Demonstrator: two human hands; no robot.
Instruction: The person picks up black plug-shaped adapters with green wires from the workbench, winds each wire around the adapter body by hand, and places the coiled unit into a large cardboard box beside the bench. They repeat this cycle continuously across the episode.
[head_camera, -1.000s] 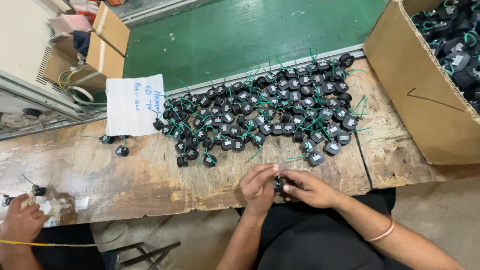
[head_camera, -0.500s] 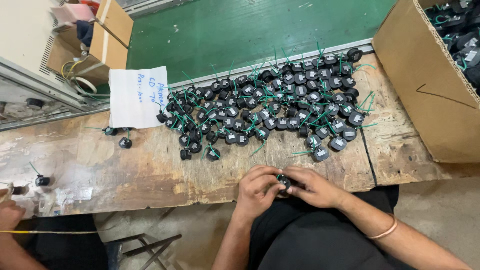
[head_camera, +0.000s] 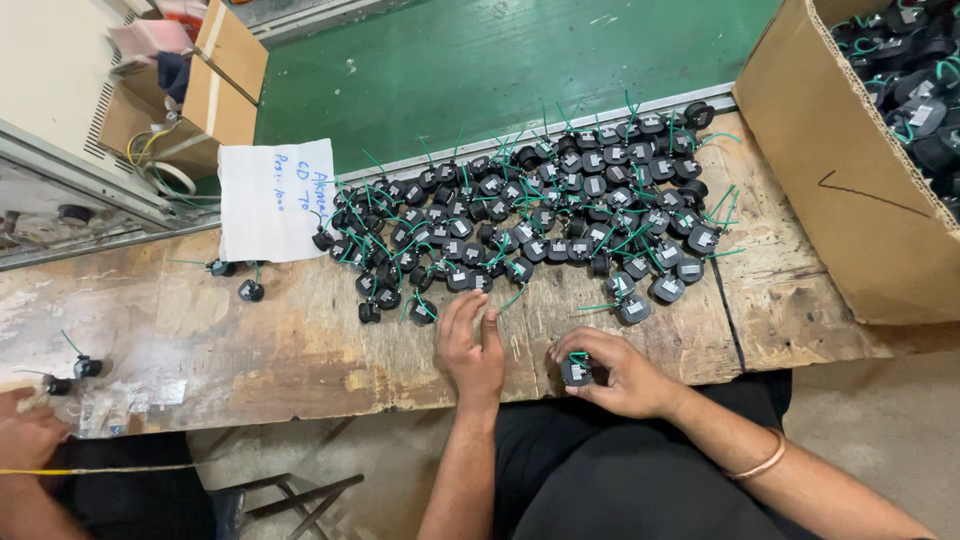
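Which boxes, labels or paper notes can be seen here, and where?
Large cardboard box: right table end, brown, open, holding black parts.
Small cardboard boxes: upper left floor, brown, flaps open.
Paper sheet: left of the pile, white, handwritten.
Part labels: small white squares on black parts.

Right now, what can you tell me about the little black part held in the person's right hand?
The little black part is a small, roundish piece, plastic by its look, with a pale label on its top face and a thin green wire curling from its upper edge. The right hand pinches it between thumb and fingers, just above the near edge of the worn wooden bench. It sits apart from the big heap of similar parts. The left hand does not touch it.
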